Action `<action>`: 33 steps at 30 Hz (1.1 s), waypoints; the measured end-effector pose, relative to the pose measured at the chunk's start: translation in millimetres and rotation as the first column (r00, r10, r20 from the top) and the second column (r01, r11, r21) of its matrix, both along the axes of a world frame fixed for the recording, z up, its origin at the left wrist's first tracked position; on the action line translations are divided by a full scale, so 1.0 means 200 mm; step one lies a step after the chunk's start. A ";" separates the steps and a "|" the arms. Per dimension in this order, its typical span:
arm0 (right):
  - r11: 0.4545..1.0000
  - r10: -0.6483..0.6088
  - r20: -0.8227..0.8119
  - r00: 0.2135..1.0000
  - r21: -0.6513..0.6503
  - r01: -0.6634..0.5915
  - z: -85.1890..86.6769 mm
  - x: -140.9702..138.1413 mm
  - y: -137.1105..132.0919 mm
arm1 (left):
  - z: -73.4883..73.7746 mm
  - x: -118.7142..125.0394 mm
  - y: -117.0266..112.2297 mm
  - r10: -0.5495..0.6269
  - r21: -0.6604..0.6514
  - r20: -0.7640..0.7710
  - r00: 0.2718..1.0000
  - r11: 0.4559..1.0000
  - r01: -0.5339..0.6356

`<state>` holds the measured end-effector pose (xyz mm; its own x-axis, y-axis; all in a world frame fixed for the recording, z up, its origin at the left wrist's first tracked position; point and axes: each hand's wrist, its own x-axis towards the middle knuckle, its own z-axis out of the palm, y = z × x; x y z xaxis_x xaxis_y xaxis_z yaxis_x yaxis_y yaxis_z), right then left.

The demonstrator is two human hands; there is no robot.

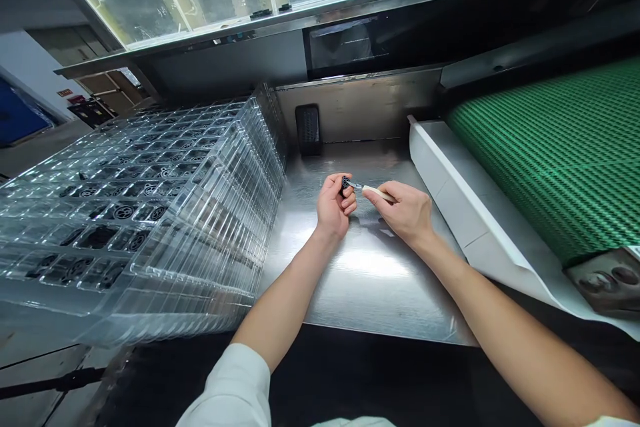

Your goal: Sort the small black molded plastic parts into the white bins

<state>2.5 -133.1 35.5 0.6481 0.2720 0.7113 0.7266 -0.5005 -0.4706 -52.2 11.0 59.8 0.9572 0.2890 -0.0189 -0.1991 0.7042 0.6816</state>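
My left hand (334,208) is closed around a small round black part (345,182), held between thumb and fingers above the steel table (370,293). My right hand (407,210) grips a small knife (377,193) by its pale handle. The thin metal blade points left and its tip meets, or comes very close to, the face of the black part. Most of the part's body is hidden inside my left fingers.
A tall stack of clear plastic trays (200,213), with black round parts in the top one, stands at left. To the right are a white guard (450,207) and a green conveyor belt (560,140). A black tray-like box (308,128) sits against the back panel.
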 end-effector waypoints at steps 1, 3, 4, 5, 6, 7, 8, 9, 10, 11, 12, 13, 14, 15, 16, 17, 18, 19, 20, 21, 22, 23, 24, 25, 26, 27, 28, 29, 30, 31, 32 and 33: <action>1.000 0.001 -0.002 1.000 0.004 -0.001 0.00 0.00 0.00 | 0.00 0.00 0.00 -0.002 -0.002 0.001 1.000 1.000 0.002; 1.000 0.014 -0.008 1.000 0.001 -0.014 0.00 0.00 0.00 | 0.00 0.00 0.00 0.000 -0.004 -0.007 1.000 1.000 0.000; 1.000 0.017 -0.014 1.000 0.000 -0.017 0.00 0.00 0.00 | 0.01 0.00 0.00 0.001 -0.006 -0.012 1.000 1.000 -0.001; 1.000 0.016 -0.025 1.000 0.005 -0.016 0.00 0.00 0.00 | 0.01 -0.01 0.00 0.000 -0.010 -0.013 1.000 1.000 0.000; 1.000 0.010 -0.041 0.999 0.019 -0.009 0.00 0.01 -0.01 | 0.01 -0.01 0.00 -0.004 -0.016 -0.010 1.000 1.000 0.004; 0.999 0.001 -0.063 0.998 0.041 0.001 0.00 0.01 -0.01 | 0.01 -0.01 0.00 -0.009 -0.022 -0.005 1.000 1.000 0.009; 0.998 -0.007 -0.091 0.996 0.068 0.013 0.00 0.01 -0.02 | 0.01 -0.01 0.00 -0.015 -0.027 -0.001 1.000 1.000 0.015; 0.995 -0.007 -0.123 0.992 0.096 0.019 0.01 0.02 -0.02 | 0.01 -0.01 0.00 -0.019 -0.030 -0.001 1.000 0.999 0.019; 0.992 0.005 -0.157 0.988 0.123 0.015 0.01 0.02 -0.02 | 0.01 0.00 0.00 -0.022 -0.028 -0.006 1.000 0.999 0.021; 0.989 0.028 -0.190 0.981 0.151 0.001 0.02 0.02 -0.02 | 0.00 0.00 0.00 -0.024 -0.023 -0.013 1.000 0.999 0.024; 0.983 0.064 -0.224 0.973 0.180 -0.023 0.02 0.01 -0.01 | 0.00 0.00 -0.01 -0.027 -0.012 -0.023 0.999 1.000 0.027; 0.976 0.112 -0.258 0.960 0.210 -0.057 0.03 0.01 0.00 | -0.01 0.00 -0.03 -0.033 0.003 -0.037 0.999 0.999 0.034; 0.965 0.168 -0.294 0.941 0.242 -0.096 0.03 0.00 0.01 | -0.02 0.00 -0.05 -0.041 0.023 -0.054 0.998 0.999 0.042; 0.952 0.223 -0.329 0.918 0.276 -0.133 0.03 -0.01 0.02 | -0.04 0.00 -0.07 -0.047 0.043 -0.076 0.996 0.998 0.050; 0.938 0.271 -0.362 0.892 0.309 -0.160 0.03 -0.02 0.03 | -0.05 -0.01 -0.09 -0.056 0.059 -0.097 0.994 0.996 0.062; 0.926 0.303 -0.394 0.868 0.336 -0.171 0.03 -0.03 0.04 | -0.06 -0.01 -0.11 -0.069 0.070 -0.112 0.991 0.995 0.077; 0.921 0.316 -0.423 0.849 0.354 -0.166 0.03 -0.03 0.04 | -0.07 -0.01 -0.13 -0.084 0.074 -0.119 0.989 0.993 0.093; 0.922 0.307 -0.449 0.839 0.359 -0.145 0.02 -0.03 0.05 | -0.08 -0.01 -0.14 -0.109 0.077 -0.112 0.988 0.990 0.118; 0.932 0.275 -0.471 0.838 0.345 -0.112 0.02 -0.02 0.04 | -0.08 -0.01 -0.15 -0.128 0.082 -0.102 0.987 0.987 0.136; 0.946 0.244 -0.494 0.834 0.311 -0.093 0.02 -0.01 0.04 | -0.08 -0.01 -0.15 -0.140 0.091 -0.093 0.986 0.985 0.149; 0.958 0.209 -0.510 0.834 0.279 -0.070 0.01 0.00 0.04 | -0.08 -0.01 -0.15 -0.146 0.100 -0.087 0.986 0.983 0.154; 0.971 0.164 -0.523 0.837 0.236 -0.043 0.01 0.01 0.03 | -0.08 -0.01 -0.14 -0.143 0.107 -0.085 0.986 0.983 0.151; 0.979 0.122 -0.528 0.841 0.202 -0.015 0.01 0.01 0.03 | -0.07 -0.02 -0.13 -0.138 0.110 -0.083 0.987 0.983 0.147; 0.984 0.082 -0.527 0.846 0.179 0.016 0.02 0.02 0.03 | -0.07 -0.02 -0.13 -0.135 0.109 -0.078 0.988 0.984 0.143; 0.984 0.050 -0.523 0.851 0.170 0.046 0.02 0.01 0.03 | -0.07 -0.02 -0.13 -0.131 0.104 -0.074 0.989 0.985 0.138; 0.982 0.034 -0.517 0.856 0.177 0.068 0.02 0.01 0.03 | -0.08 -0.02 -0.12 -0.121 0.097 -0.074 0.990 0.987 0.127; 0.978 0.025 -0.509 0.861 0.192 0.084 0.03 0.00 0.03 | -0.08 -0.02 -0.12 -0.098 0.089 -0.085 0.991 0.990 0.106; 0.975 0.019 -0.499 0.867 0.202 0.095 0.03 -0.01 0.03 | -0.08 -0.01 -0.12 -0.063 0.077 -0.107 0.992 0.995 0.071; 0.973 0.011 -0.484 0.875 0.205 0.101 0.03 -0.02 0.03 | -0.09 0.01 -0.11 -0.021 0.057 -0.133 0.991 0.998 0.029; 0.974 0.005 -0.468 0.884 0.201 0.101 0.03 -0.03 0.04 | -0.09 0.02 -0.11 0.024 0.029 -0.158 0.987 0.999 -0.020; 0.977 0.000 -0.453 0.892 0.189 0.096 0.02 -0.04 0.04 | -0.09 0.03 -0.11 0.065 -0.010 -0.176 0.982 0.998 -0.068; 0.981 0.000 -0.445 0.896 0.173 0.086 0.01 -0.04 0.05 | -0.09 0.04 -0.11 0.097 -0.056 -0.186 0.978 0.992 -0.109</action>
